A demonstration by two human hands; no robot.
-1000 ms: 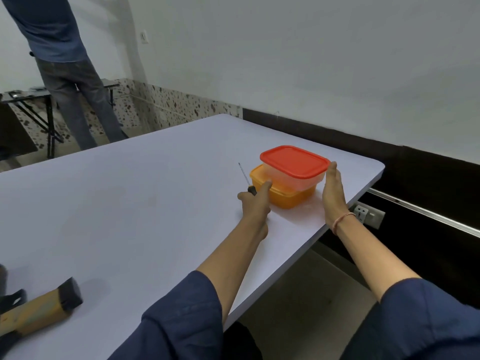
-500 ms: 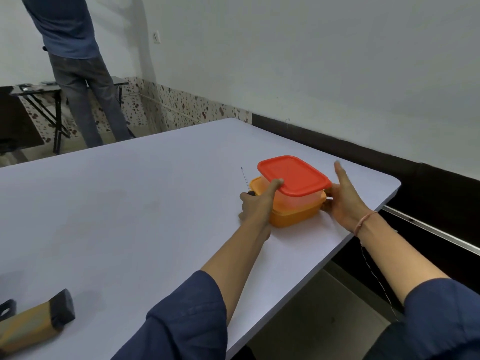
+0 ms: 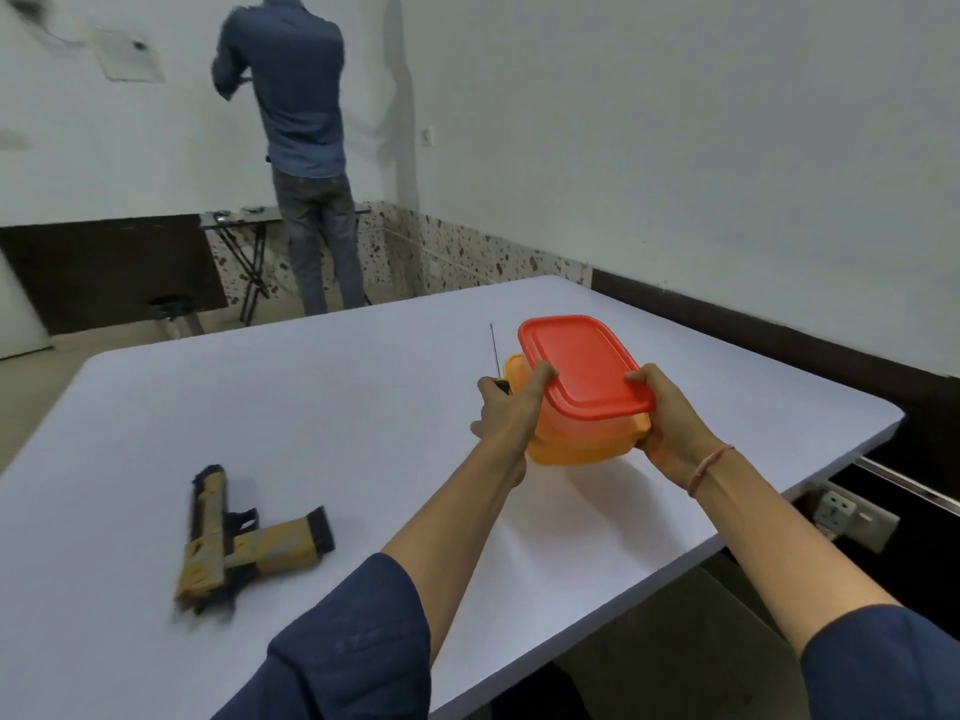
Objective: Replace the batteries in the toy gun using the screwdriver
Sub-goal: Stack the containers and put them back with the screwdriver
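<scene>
1. Stacked tubs point(image 3: 582, 366): raised off table's point(image 3: 311, 407) far right; resting there half a second ago.
2. Left hand point(image 3: 506, 407): gripping tubs plus screwdriver point(image 3: 493, 350). Right hand point(image 3: 670, 423): clasping opposite side.
3. Toy gun point(image 3: 234, 543): table's near left, untouched; supplies likely incoming.

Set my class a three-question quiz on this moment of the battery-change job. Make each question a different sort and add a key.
1. True or false: the toy gun lies on the table, touched by neither hand.
2. Besides the stacked boxes, what does the left hand grip? A) a battery B) the screwdriver C) a phone
3. Fill in: the right hand holds the boxes near a corner of the ___ lid.
Key: 1 true; 2 B; 3 red.
</scene>
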